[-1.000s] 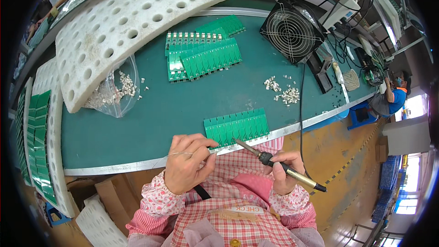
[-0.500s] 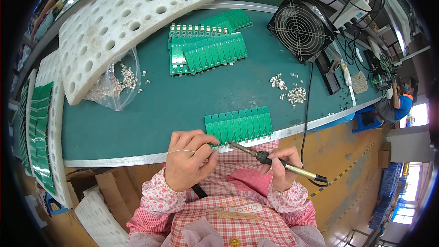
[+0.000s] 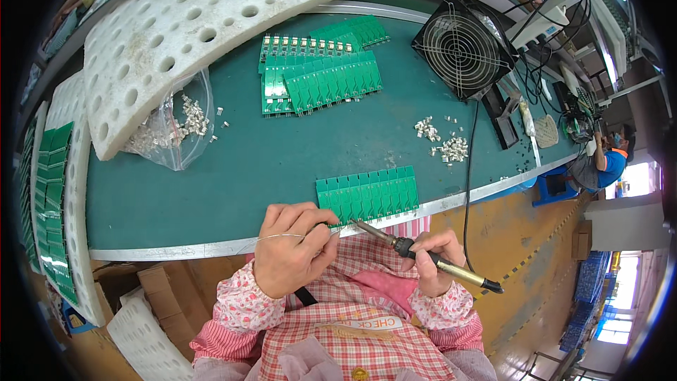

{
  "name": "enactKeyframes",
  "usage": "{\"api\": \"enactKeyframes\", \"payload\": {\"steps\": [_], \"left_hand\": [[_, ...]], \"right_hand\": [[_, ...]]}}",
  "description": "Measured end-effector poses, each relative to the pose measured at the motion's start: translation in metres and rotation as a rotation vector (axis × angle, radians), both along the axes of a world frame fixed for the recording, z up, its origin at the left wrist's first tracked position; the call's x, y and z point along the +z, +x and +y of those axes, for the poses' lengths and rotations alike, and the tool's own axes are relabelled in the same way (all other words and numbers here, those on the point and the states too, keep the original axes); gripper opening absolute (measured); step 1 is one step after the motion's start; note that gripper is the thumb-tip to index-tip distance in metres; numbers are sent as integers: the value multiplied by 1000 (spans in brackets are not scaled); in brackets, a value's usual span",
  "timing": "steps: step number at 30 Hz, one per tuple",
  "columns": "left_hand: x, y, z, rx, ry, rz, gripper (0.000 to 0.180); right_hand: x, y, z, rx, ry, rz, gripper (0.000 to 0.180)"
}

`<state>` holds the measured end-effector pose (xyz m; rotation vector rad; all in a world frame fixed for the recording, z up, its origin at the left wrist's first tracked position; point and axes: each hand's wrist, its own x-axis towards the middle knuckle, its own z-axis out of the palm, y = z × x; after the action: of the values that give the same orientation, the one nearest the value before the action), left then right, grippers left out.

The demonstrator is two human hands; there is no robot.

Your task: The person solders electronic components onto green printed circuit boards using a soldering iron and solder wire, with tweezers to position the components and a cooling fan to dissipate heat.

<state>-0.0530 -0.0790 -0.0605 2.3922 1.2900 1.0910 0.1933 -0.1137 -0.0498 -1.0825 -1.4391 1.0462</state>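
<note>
Circuit board [image 3: 368, 196] at table edge [image 3: 211, 169]; right hand [image 3: 434, 261] grips soldering iron [image 3: 423, 257], left hand [image 3: 289, 250] pinches solder wire [image 3: 282, 236].

Matt green board [image 3: 368, 196] at 6 o'clock; thin bright metal wire [image 3: 278, 237]; iron [image 3: 423, 256] with metal tip and dark glossy plastic grip. Matt green mat [image 3: 247, 169]. White porous foam tray [image 3: 204, 21] at 11 o'clock; clear glossy plastic bag [image 3: 173, 130]; black wire-grille fan [image 3: 463, 48] at 1 o'clock.

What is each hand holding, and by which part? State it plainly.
The right hand grips a soldering iron around its dark handle. The left hand pinches a thin solder wire near its end, by the green circuit board panel.
</note>
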Motion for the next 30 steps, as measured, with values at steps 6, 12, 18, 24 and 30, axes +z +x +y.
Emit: {"api": "enactKeyframes", "payload": {"steps": [6, 12, 18, 24, 30], "left_hand": [[-3, 4, 1, 14, 6, -53, 20], [-3, 2, -1, -1, -30, -105, 18], [-2, 1, -1, 2, -40, -106, 18], [-1, 5, 1, 7, -25, -77, 21], [-2, 5, 0, 15, -22, -46, 22]], "right_hand": [[-2, 1, 0, 7, 39, -15, 13], [-3, 5, 1, -51, 86, 39, 12], [-2, 5, 1, -35, 4, 57, 12], [-5, 5, 3, -40, -103, 122, 11], [1, 4, 5, -18, -120, 117, 11]]}}
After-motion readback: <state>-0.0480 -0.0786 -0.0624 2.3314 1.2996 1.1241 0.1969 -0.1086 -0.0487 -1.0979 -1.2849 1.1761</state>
